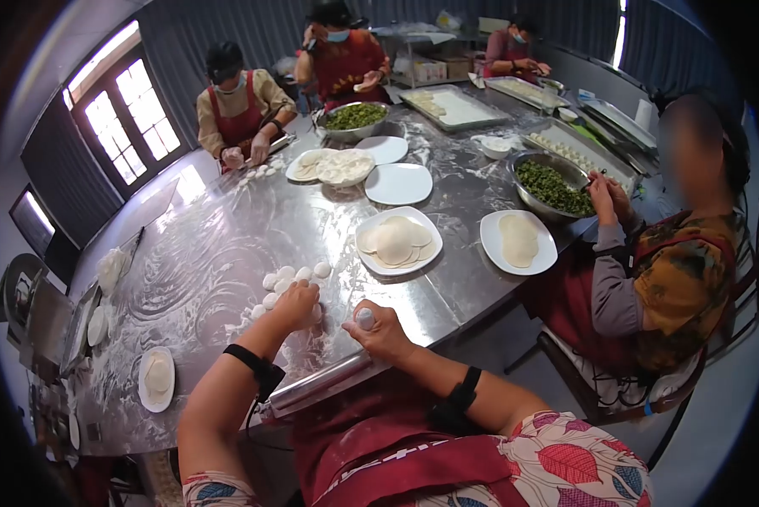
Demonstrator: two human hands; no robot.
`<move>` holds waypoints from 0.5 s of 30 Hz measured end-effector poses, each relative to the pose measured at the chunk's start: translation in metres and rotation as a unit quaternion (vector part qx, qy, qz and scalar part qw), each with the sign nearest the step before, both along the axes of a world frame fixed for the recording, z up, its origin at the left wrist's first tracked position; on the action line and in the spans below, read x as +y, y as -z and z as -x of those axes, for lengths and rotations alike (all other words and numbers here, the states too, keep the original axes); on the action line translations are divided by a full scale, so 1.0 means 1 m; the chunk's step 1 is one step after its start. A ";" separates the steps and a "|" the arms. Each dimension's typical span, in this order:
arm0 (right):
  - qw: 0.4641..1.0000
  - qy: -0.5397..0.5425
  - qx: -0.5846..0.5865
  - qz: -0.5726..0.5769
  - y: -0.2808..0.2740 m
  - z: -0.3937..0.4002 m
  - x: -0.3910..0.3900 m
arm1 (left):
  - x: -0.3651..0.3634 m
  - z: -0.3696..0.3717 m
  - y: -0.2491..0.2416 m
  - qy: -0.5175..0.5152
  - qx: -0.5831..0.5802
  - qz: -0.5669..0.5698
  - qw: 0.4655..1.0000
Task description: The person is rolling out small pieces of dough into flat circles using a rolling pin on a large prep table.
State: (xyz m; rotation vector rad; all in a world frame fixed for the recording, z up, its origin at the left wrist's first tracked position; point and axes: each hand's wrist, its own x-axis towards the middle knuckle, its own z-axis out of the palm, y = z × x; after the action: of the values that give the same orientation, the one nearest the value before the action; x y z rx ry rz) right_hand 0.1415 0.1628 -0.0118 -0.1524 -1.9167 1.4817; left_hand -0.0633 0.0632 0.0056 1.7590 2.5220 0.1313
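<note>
My left hand (298, 306) is closed, its fingers curled down at the near side of a cluster of small white dough balls (285, 273). It grips a dough ball, mostly hidden under the fingers. To its right, my right hand (381, 335) is wrapped around a rolling pin (364, 318), whose rounded pale end sticks up past the thumb. Both hands are low over the floured steel table (227, 228), close to its near edge. Beyond them, a square white plate (361, 251) carries overlapping round dough wrappers (399, 239).
Another plate of wrappers (518, 239) lies right, near a bowl of chopped greens (552, 186) worked by a seated person (675, 279). Other people stand along the far side. A small plate (167, 390) is at left. Trays (455, 108) and a second greens bowl (354, 121) sit farther back.
</note>
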 end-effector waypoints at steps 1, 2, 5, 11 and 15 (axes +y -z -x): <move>1.000 0.003 0.004 0.003 0.000 0.000 0.000 | -0.002 -0.002 -0.001 -0.005 -0.006 0.000 1.000; 1.000 0.002 0.007 0.004 0.000 0.000 0.000 | -0.006 -0.004 -0.002 -0.013 -0.012 -0.001 1.000; 1.000 0.004 0.012 -0.006 -0.001 0.001 -0.001 | -0.015 -0.018 -0.014 -0.080 -0.042 0.014 0.996; 0.999 0.032 0.019 -0.035 0.006 0.008 0.000 | -0.058 -0.033 -0.006 -0.253 -0.381 -0.343 0.820; 0.999 0.046 0.017 -0.017 0.007 0.012 -0.002 | -0.082 -0.087 -0.003 -0.286 -0.541 -0.368 0.700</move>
State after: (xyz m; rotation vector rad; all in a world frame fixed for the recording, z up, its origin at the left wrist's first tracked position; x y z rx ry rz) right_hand 0.1296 0.1607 -0.0192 -0.1953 -1.8811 1.3807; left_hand 0.0236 -0.0189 0.0090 0.4203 1.9229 1.7760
